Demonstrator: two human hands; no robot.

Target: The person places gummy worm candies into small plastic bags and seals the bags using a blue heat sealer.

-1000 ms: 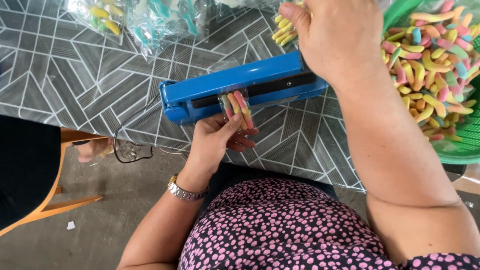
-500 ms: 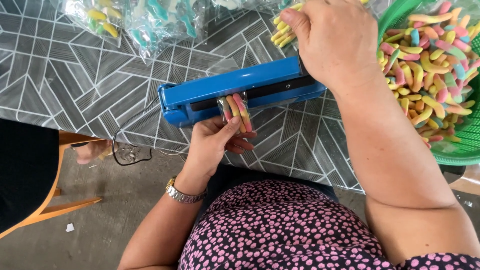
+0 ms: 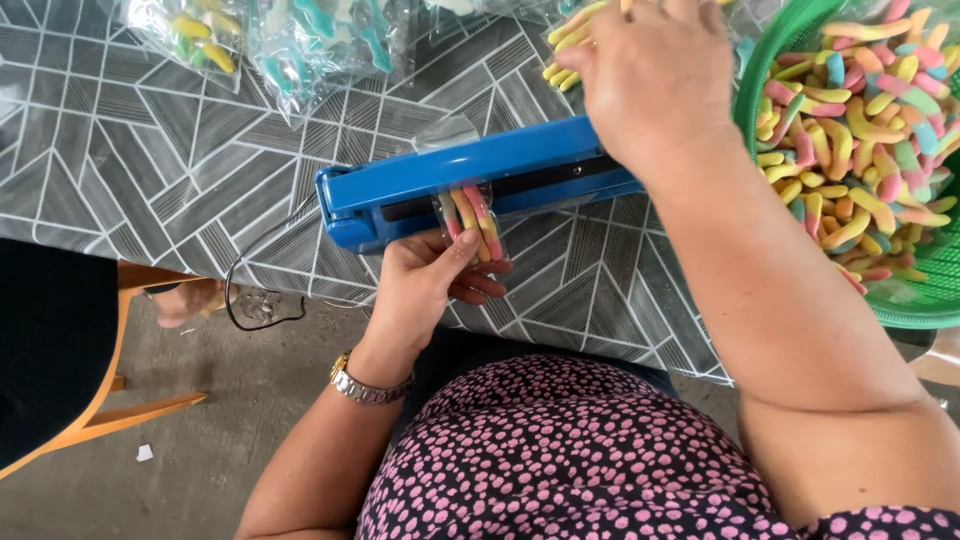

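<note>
Lighting: bright, even daylight, no hard shadows. Glare: white sheen on clear bags [image 3: 300, 40] at top edge. Focus: sharp across the patterned counter [image 3: 130, 150]; slight motion blur on right hand [image 3: 650, 80]. Distortion: mild wide-angle stretch at frame edges.

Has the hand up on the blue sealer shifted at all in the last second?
Yes. The right hand has slid slightly up and away along the blue sealer, toward the table's far side.
</note>
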